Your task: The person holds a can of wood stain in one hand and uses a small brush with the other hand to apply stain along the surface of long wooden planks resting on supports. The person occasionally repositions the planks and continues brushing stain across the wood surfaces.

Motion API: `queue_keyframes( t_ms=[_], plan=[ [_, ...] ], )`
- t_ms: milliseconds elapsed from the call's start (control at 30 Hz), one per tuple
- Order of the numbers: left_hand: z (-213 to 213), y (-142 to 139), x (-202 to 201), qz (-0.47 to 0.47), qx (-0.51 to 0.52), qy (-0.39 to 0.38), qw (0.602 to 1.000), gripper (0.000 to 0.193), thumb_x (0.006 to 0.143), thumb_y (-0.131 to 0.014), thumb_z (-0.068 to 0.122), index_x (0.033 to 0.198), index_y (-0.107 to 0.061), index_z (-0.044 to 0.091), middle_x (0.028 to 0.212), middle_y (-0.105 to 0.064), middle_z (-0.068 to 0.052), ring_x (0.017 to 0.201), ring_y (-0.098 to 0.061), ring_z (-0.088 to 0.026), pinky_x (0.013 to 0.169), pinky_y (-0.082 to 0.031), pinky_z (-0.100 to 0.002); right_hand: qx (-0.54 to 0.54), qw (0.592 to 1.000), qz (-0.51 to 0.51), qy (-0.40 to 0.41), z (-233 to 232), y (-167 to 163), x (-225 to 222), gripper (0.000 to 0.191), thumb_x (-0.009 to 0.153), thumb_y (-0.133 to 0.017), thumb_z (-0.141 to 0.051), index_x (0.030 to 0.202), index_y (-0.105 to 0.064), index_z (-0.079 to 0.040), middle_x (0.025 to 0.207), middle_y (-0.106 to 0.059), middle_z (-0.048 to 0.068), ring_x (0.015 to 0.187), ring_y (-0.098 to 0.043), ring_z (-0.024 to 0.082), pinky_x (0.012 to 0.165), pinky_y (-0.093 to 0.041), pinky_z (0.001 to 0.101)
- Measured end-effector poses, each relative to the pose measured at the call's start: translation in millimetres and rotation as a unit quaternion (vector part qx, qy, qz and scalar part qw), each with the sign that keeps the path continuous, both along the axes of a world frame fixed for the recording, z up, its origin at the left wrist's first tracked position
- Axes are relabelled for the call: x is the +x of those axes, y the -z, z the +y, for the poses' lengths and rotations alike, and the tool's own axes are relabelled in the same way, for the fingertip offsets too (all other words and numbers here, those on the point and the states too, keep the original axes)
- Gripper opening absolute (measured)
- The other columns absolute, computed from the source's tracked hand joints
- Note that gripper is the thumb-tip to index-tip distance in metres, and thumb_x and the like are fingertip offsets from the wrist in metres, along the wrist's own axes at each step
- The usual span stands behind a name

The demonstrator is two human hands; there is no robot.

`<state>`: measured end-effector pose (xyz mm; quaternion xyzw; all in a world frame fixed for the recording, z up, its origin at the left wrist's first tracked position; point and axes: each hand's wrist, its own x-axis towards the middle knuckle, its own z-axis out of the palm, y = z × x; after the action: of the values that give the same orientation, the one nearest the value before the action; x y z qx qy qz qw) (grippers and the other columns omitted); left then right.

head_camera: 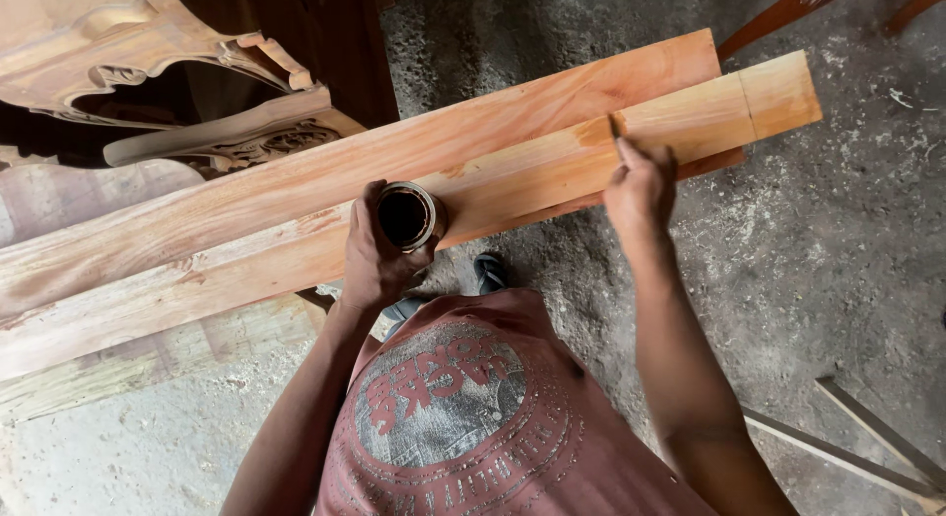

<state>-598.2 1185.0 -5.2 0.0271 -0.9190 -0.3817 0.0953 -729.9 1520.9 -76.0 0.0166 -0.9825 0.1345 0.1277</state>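
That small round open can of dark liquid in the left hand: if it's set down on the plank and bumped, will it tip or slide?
The small round open can of dark liquid looks squat, so it should probably stand steady. It has no lid, so a knock would likely slop liquid. The long pale wooden plank lies roughly flat, so sliding seems unlikely.

Left hand (372, 255) holds 1 round, dark-filled can (407, 216).

Matt bare wood planks (296, 210), shiny metal tin (407, 216), rough concrete floor (818, 250)
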Motion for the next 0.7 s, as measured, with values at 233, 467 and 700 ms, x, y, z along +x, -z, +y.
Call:
queue_keyframes(
  t_ms=[233, 467, 700],
  plan=[
    [2, 0, -2, 0.003, 0.010, -0.006, 1.000, 0.090, 0.076, -0.088, 0.024, 0.145, -0.037, -0.003, 0.127, -0.057, -0.026, 0.118, -0.061, -0.042, 0.099, -0.053, -0.046, -0.142, 0.980, -0.109, -0.087, -35, 2, 26, 0.031, 0.095, -0.067, -0.004, 0.125, -0.074, -0.009, 0.111, -0.064, 0.018, 0.109, -0.059, 0.033, 0.096, -0.051, 0.0447],
    [2, -3, 0, -0.010, 0.029, -0.019, 0.999, 0.086, 0.078, -0.088, 0.024, 0.145, -0.039, 0.000, 0.123, -0.059, -0.024, 0.113, -0.064, -0.041, 0.093, -0.055, -0.046, -0.097, 0.994, -0.048, -0.005, 0, 1, 7, 0.034, 0.097, -0.067, -0.001, 0.128, -0.075, -0.010, 0.111, -0.063, 0.023, 0.109, -0.059, 0.041, 0.098, -0.049, 0.0484],
    [3, -6, -2, -0.015, 0.029, -0.020, 0.999, 0.085, 0.078, -0.087, 0.024, 0.144, -0.039, -0.001, 0.123, -0.058, -0.024, 0.112, -0.065, -0.040, 0.093, -0.055, -0.045, -0.179, 0.967, -0.172, -0.060, -8, 3, 14, 0.036, 0.095, -0.064, -0.006, 0.129, -0.073, -0.017, 0.110, -0.062, 0.019, 0.105, -0.062, 0.036, 0.092, -0.053, 0.0450]
  ],
)
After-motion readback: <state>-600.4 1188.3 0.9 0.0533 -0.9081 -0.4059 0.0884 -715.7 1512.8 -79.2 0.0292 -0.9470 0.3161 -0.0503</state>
